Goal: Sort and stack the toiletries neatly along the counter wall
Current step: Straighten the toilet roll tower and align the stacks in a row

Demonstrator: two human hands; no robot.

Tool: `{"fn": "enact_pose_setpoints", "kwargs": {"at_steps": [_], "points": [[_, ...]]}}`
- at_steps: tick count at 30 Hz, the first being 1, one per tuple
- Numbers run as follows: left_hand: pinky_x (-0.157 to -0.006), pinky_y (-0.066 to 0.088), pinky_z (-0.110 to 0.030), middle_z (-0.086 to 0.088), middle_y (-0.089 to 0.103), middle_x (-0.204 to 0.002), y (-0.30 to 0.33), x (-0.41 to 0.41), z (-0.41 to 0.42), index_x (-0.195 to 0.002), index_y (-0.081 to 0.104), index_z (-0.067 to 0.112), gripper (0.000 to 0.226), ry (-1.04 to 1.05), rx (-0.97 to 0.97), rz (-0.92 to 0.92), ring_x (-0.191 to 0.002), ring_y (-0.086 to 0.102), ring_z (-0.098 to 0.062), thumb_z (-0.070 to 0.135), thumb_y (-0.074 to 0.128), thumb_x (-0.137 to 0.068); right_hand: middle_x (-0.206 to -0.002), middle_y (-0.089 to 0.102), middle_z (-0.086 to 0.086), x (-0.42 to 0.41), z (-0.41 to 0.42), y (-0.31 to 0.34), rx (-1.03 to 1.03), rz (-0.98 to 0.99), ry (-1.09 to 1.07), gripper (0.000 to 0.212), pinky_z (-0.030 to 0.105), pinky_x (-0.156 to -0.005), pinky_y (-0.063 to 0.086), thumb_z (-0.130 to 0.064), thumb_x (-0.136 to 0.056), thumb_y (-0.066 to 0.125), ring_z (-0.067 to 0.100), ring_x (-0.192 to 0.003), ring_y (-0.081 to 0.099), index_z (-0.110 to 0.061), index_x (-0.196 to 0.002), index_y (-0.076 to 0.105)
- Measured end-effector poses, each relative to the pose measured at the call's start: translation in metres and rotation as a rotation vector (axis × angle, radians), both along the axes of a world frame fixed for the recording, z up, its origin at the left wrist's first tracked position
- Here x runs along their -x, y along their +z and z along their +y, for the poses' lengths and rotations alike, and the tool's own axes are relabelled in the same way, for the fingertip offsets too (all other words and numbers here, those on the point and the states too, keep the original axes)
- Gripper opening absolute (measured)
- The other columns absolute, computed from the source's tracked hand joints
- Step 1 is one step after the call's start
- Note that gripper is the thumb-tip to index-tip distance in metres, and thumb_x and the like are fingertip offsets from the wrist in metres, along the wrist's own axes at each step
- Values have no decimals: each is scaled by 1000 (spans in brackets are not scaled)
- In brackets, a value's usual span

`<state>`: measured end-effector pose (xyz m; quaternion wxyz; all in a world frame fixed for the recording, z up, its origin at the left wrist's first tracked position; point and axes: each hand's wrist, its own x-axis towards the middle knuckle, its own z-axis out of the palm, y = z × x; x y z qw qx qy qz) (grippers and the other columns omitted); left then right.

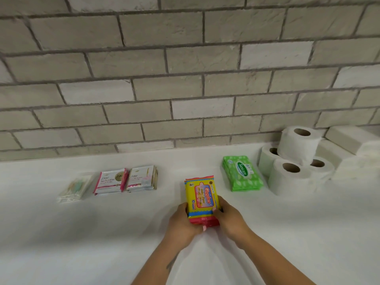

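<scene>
Both hands, left hand (pixel 181 224) and right hand (pixel 230 220), gripped around near end of yellow wipes stack (pixel 201 197), held on counter (pixel 61 233), short of wall (pixel 185 79). Step judged: squaring stack. Next: stack to be slid back beside green wipes (pixel 242 173).

I see a white counter (pixel 82 233) along the brick wall. Left of the yellow wipes pack (pixel 202 197) lie two sachet stacks (pixel 125 180) and a cotton swab bag (pixel 74 189); right of it, green wipes packs (pixel 242 173), toilet rolls (pixel 287 173) and folded tissue packs (pixel 353 140).
</scene>
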<state>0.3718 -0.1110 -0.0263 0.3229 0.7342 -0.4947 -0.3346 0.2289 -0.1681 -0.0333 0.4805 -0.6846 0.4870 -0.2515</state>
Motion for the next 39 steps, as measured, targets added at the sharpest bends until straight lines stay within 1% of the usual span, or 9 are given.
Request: {"fn": "enact_pose_setpoints", "kwargs": {"at_steps": [7, 10, 13, 18, 24, 27, 31, 35, 39], "points": [[-59, 38, -3, 7, 64, -114, 5, 2, 4, -137, 35, 19, 85, -15, 21, -91, -90, 60, -10, 20, 82, -66, -122, 59, -10, 2, 1, 14, 50, 41, 40, 48, 22, -89, 43, -27, -87, 54, 11, -110, 55, -36, -132, 41], [-57, 46, -5, 10, 64, -106, 6, 6, 5, -143, 13, 43, 94, -61, 59, -101, -80, 57, -7, 12, 72, -76, -148, 20, -21, 3, 6, 17, 245, 234, 145, 86, 13, -96, 35, -39, -71, 68, -3, -131, 33, -46, -143, 20], [-73, 53, -21, 10, 66, -111, -1, 2, 2, -140, 11, 51, 92, -66, 51, -130, -86, 63, -6, 6, 65, -81, -151, -7, -23, -1, 9, 10, 426, 399, 246, 76, 15, -95, 38, -26, -86, 59, 5, -131, 39, -53, -142, 15], [-71, 33, 3, 5, 51, -128, -5, -2, -4, -149, 3, 28, 90, -105, 44, -232, -93, 53, 2, 10, 64, -84, -159, -2, -6, -7, 4, 14, 443, 547, 253, 66, 23, -100, 35, -18, -95, 44, 18, -134, 35, -45, -146, 13], [-83, 39, -8, 2, 51, -135, -7, -5, -22, -149, 10, 30, 91, -107, 54, -272, -111, 57, -10, 8, 66, -81, -153, 26, 13, -14, -9, 12, 664, 686, 155, 70, 46, -104, 36, -17, -83, 63, 34, -131, 42, -32, -144, 33], [-78, 41, -3, 7, 54, -127, -10, -3, -34, -147, 22, 30, 80, -80, 88, -197, -99, 59, -2, 8, 65, -83, -157, 13, 9, -17, -21, 13, 613, 812, 223, 67, 45, -114, 19, -19, -91, 52, 31, -142, 22, -31, -148, 19], [-90, 48, -18, 1, 55, -131, -14, -5, -52, -148, 18, 28, 90, -85, 123, -212, -105, 59, -9, 5, 70, -78, -127, 59, 15, -23, -39, 20, 644, 827, 155, 80, 49, -85, 51, -27, -48, 88, 35, -104, 63, -26, -124, 61], [-94, 45, -20, -3, 55, -131, -14, -7, -70, -149, 18, 24, 93, -100, 141, -240, -112, 59, -14, 5, 71, -75, -157, 12, 8, -22, -54, 19, 611, 804, 241, 70, 43, -116, 14, -24, -89, 54, 26, -141, 19, -27, -149, 17], [-93, 42, -17, -3, 56, -129, -15, -10, -84, -149, 16, 25, 95, -107, 121, -287, -112, 58, -16, 10, 74, -75, -158, 9, 8, -25, -68, 20, 606, 789, 244, 71, 40, -117, 12, -25, -91, 52, 26, -142, 15, -28, -150, 12]]}}
